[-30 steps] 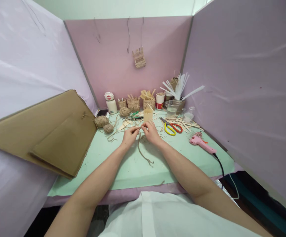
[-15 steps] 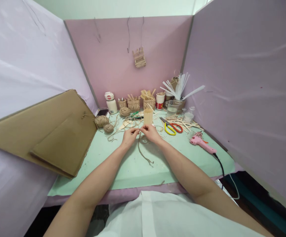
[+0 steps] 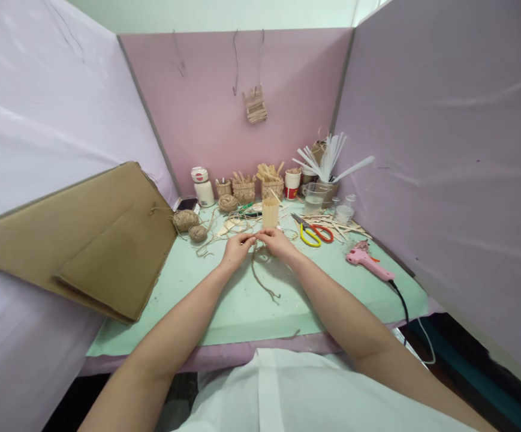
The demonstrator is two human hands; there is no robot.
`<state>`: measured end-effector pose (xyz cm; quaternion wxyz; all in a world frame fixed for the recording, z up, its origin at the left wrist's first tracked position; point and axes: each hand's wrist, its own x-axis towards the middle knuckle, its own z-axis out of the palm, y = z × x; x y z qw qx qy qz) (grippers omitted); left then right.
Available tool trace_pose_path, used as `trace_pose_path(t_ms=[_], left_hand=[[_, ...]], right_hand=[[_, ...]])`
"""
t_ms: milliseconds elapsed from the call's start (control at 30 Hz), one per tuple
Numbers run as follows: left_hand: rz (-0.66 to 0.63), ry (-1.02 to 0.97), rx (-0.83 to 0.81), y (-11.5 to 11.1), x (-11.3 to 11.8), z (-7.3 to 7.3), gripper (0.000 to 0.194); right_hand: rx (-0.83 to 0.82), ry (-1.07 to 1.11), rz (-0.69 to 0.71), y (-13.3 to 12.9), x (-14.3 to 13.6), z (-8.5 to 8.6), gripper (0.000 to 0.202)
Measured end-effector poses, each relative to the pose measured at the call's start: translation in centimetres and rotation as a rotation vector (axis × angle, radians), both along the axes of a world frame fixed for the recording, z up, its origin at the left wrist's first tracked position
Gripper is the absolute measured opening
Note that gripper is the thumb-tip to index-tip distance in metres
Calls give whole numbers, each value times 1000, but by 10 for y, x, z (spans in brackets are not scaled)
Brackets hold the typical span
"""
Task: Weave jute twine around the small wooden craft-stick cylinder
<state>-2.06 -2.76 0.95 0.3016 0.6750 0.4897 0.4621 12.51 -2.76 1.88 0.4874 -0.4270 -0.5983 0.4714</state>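
My left hand (image 3: pixel 237 249) and my right hand (image 3: pixel 274 241) meet over the middle of the table, fingertips pinched close together. Between them they grip a piece of brown jute twine (image 3: pixel 256 271); its loose tail hangs down and curves across the green cloth toward me. A loop of the twine lies under my right hand. Just beyond my fingers stands a small panel of pale wooden sticks (image 3: pixel 270 213). The exact spot where the twine is pinched is covered by my fingers.
Scissors (image 3: pixel 310 230) with yellow and red handles lie right of my hands, and a pink glue gun (image 3: pixel 370 264) farther right. Twine balls (image 3: pixel 185 221) sit at left by a leaning cardboard sheet (image 3: pixel 107 252). Stick-filled baskets (image 3: pixel 243 191) and a white bottle (image 3: pixel 203 188) line the back.
My right-hand fingers have shifted slightly, and the twine loop beneath them sits a little differently. My left hand and the hanging tail stay nearly in place.
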Motion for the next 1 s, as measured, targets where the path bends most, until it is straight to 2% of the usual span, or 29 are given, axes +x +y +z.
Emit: trace_pose_path(t_ms=[133, 367, 800, 1000], left_hand=[[5, -12, -20, 1, -1, 0, 22], [125, 68, 42, -4, 2, 3, 21], [128, 116, 169, -7, 4, 2, 15], [115, 117, 189, -5, 4, 1, 15]], right_hand=[[66, -89, -26, 3, 1, 0, 21], [173, -259, -224, 7, -2, -7, 15], [229, -421, -302, 2, -4, -7, 17], [246, -426, -305, 4, -4, -9, 17]])
